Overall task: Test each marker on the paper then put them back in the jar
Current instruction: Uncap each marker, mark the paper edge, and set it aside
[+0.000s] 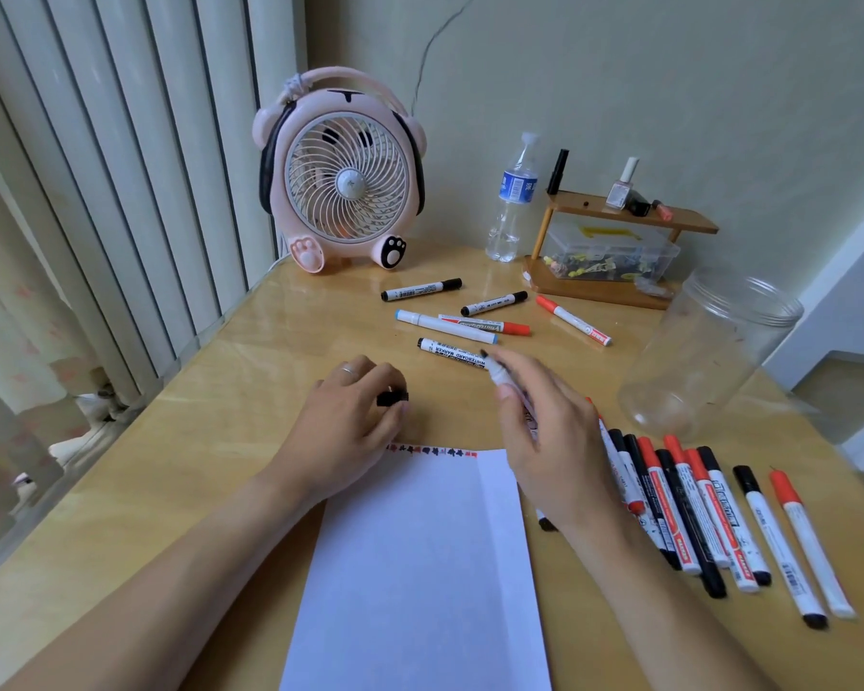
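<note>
"WHITEBOARD MARKER" on black-capped marker [452,353]

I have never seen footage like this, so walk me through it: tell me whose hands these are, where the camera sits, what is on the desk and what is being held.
There is no machine here. A person wears one camera on the head, looking down at their own hands.

The left hand holds a black marker cap. The right hand has an uncapped whiteboard marker in its grip, tip pointing away.

On the wooden desk lies white paper with small red and black test marks along its top edge. A row of capped markers lies to the right, a few more markers farther back. The clear plastic jar stands empty.

Behind are a pink fan and a water bottle.
</note>
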The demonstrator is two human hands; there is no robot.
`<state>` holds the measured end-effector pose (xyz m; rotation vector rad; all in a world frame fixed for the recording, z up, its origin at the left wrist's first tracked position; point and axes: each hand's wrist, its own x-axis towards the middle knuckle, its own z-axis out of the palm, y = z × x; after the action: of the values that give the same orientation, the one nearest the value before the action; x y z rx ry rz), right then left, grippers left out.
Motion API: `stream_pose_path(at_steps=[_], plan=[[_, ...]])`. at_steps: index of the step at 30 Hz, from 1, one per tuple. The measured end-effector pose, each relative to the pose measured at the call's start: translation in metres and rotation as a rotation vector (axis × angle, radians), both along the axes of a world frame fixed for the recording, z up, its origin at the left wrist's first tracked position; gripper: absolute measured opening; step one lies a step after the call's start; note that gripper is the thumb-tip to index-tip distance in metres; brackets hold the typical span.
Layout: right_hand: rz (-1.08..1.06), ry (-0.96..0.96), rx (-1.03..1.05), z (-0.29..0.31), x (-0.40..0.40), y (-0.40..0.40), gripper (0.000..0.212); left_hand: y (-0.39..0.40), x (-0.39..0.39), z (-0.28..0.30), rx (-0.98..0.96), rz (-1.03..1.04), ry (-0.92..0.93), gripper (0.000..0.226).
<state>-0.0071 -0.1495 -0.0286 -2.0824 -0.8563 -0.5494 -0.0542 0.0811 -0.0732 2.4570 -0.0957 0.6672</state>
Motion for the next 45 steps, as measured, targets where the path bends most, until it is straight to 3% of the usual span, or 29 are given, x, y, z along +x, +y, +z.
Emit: stream_pose_path(at_steps=[3, 5, 8, 10, 16, 20, 25, 31, 38, 45], plan=[[0.032, 0.106, 0.141, 0.003, -0.001, -0.006, 0.025, 0.0, 0.007, -0.004, 0.063, 0.039, 0.09, 0.015], [0.069, 0.311, 0.282, 0.003, -0.002, -0.007, 0.015, -0.004, 0.009, -0.006, 0.13, 0.048, 0.144, 0.019], [0.186, 0.69, 0.535, 0.001, -0.003, -0.006, 0.03, -0.009, 0.004, -0.002, 0.121, 0.031, 0.186, 0.049], [0.235, 0.801, 0.612, -0.003, -0.003, -0.005, 0.039, -0.013, -0.003, 0.002, 0.146, -0.044, 0.203, 0.065], [0.164, 0.725, 0.577, -0.004, -0.003, -0.002, 0.018, -0.032, -0.018, 0.0, 0.359, -0.195, 0.326, 0.079], [0.125, 0.647, 0.483, -0.006, -0.008, 0.0, 0.026, -0.034, -0.02, 0.002, 0.412, -0.209, 0.396, 0.079], [0.039, 0.642, 0.359, -0.018, -0.004, -0.003, 0.008, -0.025, -0.025, 0.004, 0.365, -0.215, 0.452, 0.077], [0.055, 0.73, 0.246, -0.015, -0.005, -0.002, 0.013, -0.017, -0.025, 0.008, 0.326, -0.231, 0.457, 0.079], [0.033, 0.653, 0.138, -0.018, -0.008, 0.0, 0.022, -0.017, -0.025, 0.008, 0.305, -0.235, 0.465, 0.084], [0.004, 0.616, 0.086, -0.022, -0.005, 0.001, 0.009, -0.014, -0.022, 0.004, 0.284, -0.233, 0.409, 0.085]])
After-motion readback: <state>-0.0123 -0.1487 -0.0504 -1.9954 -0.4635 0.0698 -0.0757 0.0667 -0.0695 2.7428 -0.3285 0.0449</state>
